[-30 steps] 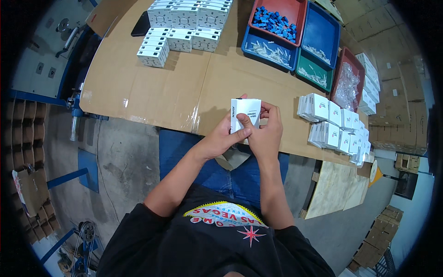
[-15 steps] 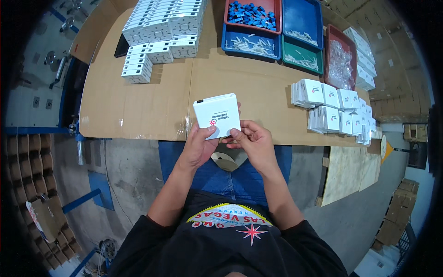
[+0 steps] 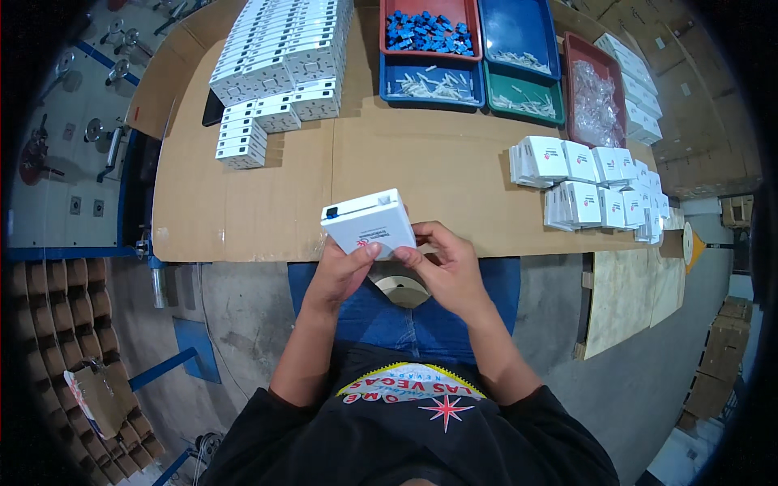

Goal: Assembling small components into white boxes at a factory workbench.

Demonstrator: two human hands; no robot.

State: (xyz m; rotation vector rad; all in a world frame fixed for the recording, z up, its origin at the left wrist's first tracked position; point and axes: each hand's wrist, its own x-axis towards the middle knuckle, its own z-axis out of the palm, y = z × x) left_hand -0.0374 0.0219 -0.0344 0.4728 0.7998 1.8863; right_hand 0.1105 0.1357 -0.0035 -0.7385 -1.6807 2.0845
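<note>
A flat, square white plastic box (image 3: 374, 225) is held in front of me by both hands, over the table's near edge. It is tilted, so its far side edge shows with a small dark blue piece at the left corner. My left hand (image 3: 339, 274) grips the lower left, thumb pressed on the printed face. At the lower right corner, my right hand (image 3: 447, 271) pinches the box between thumb and fingers. Fingers behind the box are partly hidden.
Stacked white boxes (image 3: 279, 61) stand at the far left of the cardboard-covered table (image 3: 243, 215). Trays hold blue connectors (image 3: 429, 34), small white sticks (image 3: 433, 85) and clear plastic bags (image 3: 596, 105). White covers (image 3: 579, 202) lie in rows at the right.
The box has tipped, so its far side edge now faces up toward me, and it sits slightly lower and to the left. Both hands keep their hold. The whole view has shifted a little.
</note>
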